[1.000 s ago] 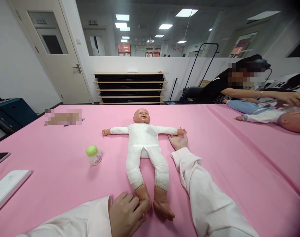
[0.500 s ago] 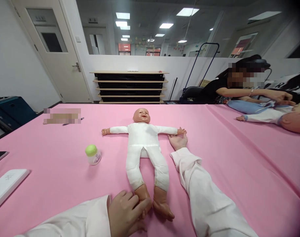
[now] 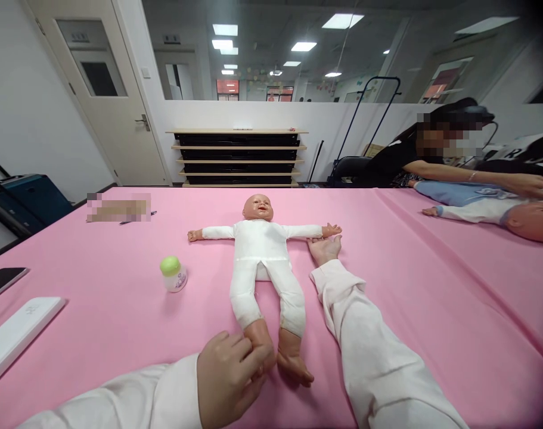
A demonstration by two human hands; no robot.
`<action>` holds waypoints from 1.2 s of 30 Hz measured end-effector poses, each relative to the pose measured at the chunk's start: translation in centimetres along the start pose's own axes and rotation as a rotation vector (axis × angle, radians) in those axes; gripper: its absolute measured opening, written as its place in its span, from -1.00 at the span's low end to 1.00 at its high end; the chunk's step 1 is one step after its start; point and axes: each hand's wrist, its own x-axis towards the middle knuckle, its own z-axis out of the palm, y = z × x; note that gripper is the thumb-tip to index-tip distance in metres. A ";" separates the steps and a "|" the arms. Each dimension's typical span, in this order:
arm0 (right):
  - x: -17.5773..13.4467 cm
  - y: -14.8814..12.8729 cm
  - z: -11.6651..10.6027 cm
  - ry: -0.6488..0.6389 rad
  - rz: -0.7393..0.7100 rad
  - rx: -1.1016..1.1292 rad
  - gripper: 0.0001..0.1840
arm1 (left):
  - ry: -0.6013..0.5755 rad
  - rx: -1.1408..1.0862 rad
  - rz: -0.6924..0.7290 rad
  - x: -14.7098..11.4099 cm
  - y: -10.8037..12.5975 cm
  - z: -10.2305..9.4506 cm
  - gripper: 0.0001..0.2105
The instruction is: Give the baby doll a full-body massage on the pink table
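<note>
A baby doll (image 3: pixel 261 241) in a white cloth suit lies face up on the pink-covered table, arms stretched sideways and legs toward me. My left hand (image 3: pixel 230 372) is closed around the doll's foot on the left, hiding most of its toes. The doll's other foot (image 3: pixel 293 360) rests free beside it. My right hand (image 3: pixel 325 249) lies palm up at the doll's outstretched hand (image 3: pixel 331 230) on the right, its fingers apart and partly under the doll's wrist. To the left of the doll stands a small jar (image 3: pixel 173 275) with a green lid.
A white box (image 3: pixel 23 333) and a dark phone (image 3: pixel 3 282) lie at the left edge. A pixelated item (image 3: pixel 119 210) sits at the far left. At the right, a co-worker (image 3: pixel 399 158) leans over another doll (image 3: pixel 481 211). Behind the table stands a low shelf (image 3: pixel 239 146).
The view has shifted slightly. My left hand stays on the foot, its fingers curled more tightly. My right hand stays by the doll's wrist. The co-worker's arm has stretched farther right.
</note>
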 end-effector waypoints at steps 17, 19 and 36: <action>-2.9 -3.3 8.6 -0.328 -0.723 -0.407 -0.51 | 0.161 -0.350 -0.439 8.5 -11.0 -2.3 -0.73; -2.9 -3.2 8.7 -0.340 -0.730 -0.461 -0.49 | 0.167 -0.369 -0.467 8.9 -12.1 -1.1 -0.73; 3.7 3.1 2.1 0.241 0.079 0.829 -0.68 | 0.058 -0.138 -0.188 2.1 -4.5 -6.9 -0.72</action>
